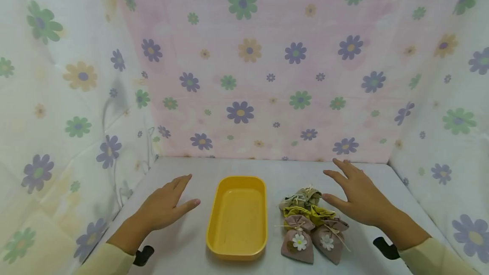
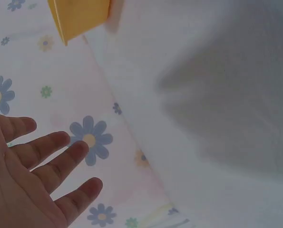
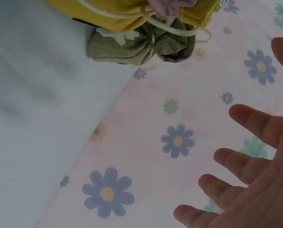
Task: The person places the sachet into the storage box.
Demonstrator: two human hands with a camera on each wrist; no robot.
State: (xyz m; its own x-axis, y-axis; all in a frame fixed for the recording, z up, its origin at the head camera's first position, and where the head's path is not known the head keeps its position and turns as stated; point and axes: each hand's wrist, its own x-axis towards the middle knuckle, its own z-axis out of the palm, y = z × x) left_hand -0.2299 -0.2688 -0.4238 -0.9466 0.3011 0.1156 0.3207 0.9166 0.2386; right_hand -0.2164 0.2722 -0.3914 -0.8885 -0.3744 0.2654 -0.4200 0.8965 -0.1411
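Observation:
A yellow rectangular tray (image 1: 237,253) stands on the white table between the two hands, with nothing inside it. To its right lies a pile of small drawstring pouches: mauve ones (image 1: 298,251) with white flowers in front, yellow ones (image 1: 291,211) behind them, and grey-green ones (image 1: 312,196) at the back. My left hand (image 1: 162,207) hovers left of the tray, fingers extended and holding nothing. Above and right of the pouches is my right hand (image 1: 363,198), fingers spread, also holding nothing. In the right wrist view, a grey-green pouch (image 3: 117,50) shows beneath yellow cloth.
Flower-patterned cloth (image 1: 244,75) walls off the back and both sides of the white table (image 1: 183,249). A pale cable (image 1: 114,177) shows along the left cloth. Dark straps (image 1: 143,256) sit at both wrists.

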